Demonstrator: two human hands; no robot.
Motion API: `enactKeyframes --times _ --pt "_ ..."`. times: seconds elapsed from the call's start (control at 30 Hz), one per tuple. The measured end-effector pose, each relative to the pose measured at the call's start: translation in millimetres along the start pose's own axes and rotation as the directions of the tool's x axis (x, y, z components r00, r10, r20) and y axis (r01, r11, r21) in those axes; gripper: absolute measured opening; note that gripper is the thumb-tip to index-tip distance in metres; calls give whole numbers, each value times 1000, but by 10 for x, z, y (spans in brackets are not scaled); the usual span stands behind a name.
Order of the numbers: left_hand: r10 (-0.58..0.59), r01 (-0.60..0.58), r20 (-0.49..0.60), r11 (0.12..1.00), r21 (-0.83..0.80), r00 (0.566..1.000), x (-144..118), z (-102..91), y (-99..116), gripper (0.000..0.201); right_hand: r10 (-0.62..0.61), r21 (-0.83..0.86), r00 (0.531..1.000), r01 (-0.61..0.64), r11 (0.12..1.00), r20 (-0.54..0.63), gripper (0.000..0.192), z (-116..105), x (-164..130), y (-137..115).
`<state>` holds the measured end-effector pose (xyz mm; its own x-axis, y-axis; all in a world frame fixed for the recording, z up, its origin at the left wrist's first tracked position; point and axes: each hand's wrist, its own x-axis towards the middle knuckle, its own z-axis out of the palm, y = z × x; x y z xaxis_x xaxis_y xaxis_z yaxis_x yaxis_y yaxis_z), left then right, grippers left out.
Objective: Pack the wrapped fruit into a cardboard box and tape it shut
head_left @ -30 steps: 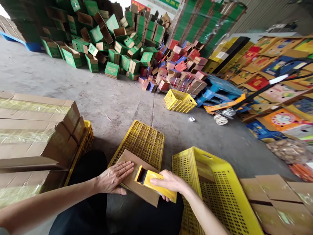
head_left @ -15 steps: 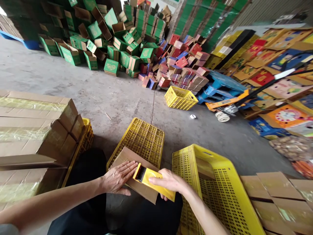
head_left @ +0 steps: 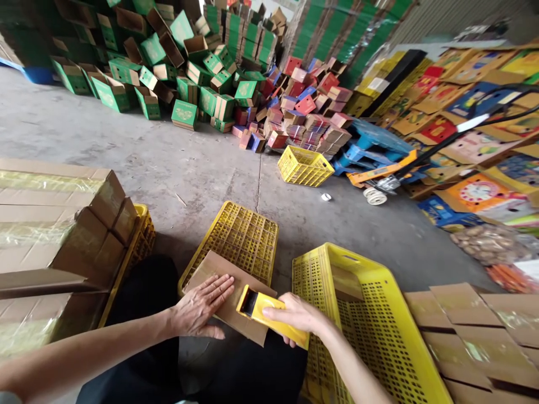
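Since half a second ago your yellow plastic tape dispenser [head_left: 269, 317] slid slightly right along the flat brown cardboard piece [head_left: 229, 303]. Your right hand [head_left: 297, 317] grips it, fingers closed; your left hand [head_left: 200, 308] lies open, pressing the cardboard onto the overturned yellow perforated crate [head_left: 240, 241] beyond.

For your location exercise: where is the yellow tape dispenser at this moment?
In the head view, bottom centre, the yellow tape dispenser is gripped by the right hand, its front resting on the cardboard piece, beside the left hand.
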<state>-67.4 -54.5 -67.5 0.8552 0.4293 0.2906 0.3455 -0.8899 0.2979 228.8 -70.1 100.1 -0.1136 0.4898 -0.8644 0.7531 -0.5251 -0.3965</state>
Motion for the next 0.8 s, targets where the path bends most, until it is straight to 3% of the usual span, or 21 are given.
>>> enactKeyframes --times 0.2,0.5,0.8 --pt "8 -8 -35 1000 -13 999 177 170 183 119 -22 13 1000 22 1000 -3 45 -29 -6 48" --pt "20 -20 -10 1000 5 1000 179 170 127 108 -28 9 1000 28 1000 -4 32 1 -150 69" --pt "9 -8 -19 1000 9 1000 183 205 125 104 35 14 999 -35 999 -23 36 -13 -147 288"
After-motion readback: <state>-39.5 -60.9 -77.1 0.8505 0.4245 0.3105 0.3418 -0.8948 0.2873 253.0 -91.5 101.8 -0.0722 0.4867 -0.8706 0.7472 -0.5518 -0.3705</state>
